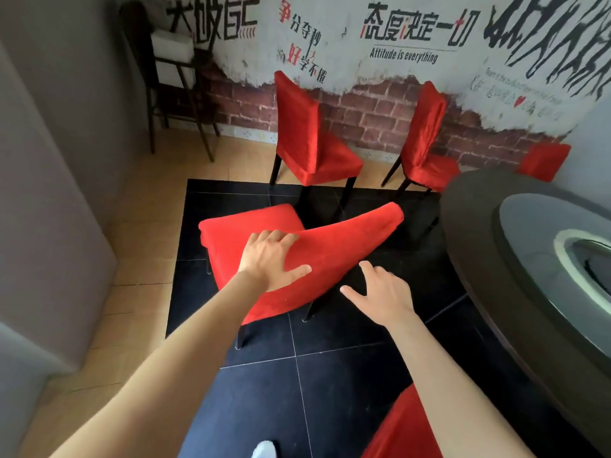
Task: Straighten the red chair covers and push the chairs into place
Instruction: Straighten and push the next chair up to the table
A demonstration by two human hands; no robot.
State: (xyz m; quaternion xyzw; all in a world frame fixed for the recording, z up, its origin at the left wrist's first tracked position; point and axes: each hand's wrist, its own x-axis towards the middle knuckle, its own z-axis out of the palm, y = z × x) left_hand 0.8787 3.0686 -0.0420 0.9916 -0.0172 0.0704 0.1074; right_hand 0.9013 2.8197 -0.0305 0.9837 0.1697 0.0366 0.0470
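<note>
A stretch of black tiled floor (330, 375) is lying open between the near chair (297, 259) and the camera, while a beige tiled strip (145, 246) is running along the grey wall (49, 209) to the left. The right side is being closed off by the curved edge of a dark round table (469, 259), near the chair's back but apart from it.

The near chair is standing in the middle of the black tiles, its red cover (344, 246) being gripped by the left hand (269, 259): the fingers are curled over the upper left edge of the back (their tips are hidden behind the cloth) and the thumb is lying flat on the rear face. The right hand (383, 297) is being held spread, fingers apart, just beside the lower right edge of the back, with nothing held; whether it is touching the cloth cannot be told.

The seat is pointing away and to the left, toward the wall, and the back's top edge is running on a slant from the left hand up to the right.

Two more red-covered chairs (310, 140) (426, 143) are standing against the printed brick wall (380, 120), both facing right.
</note>
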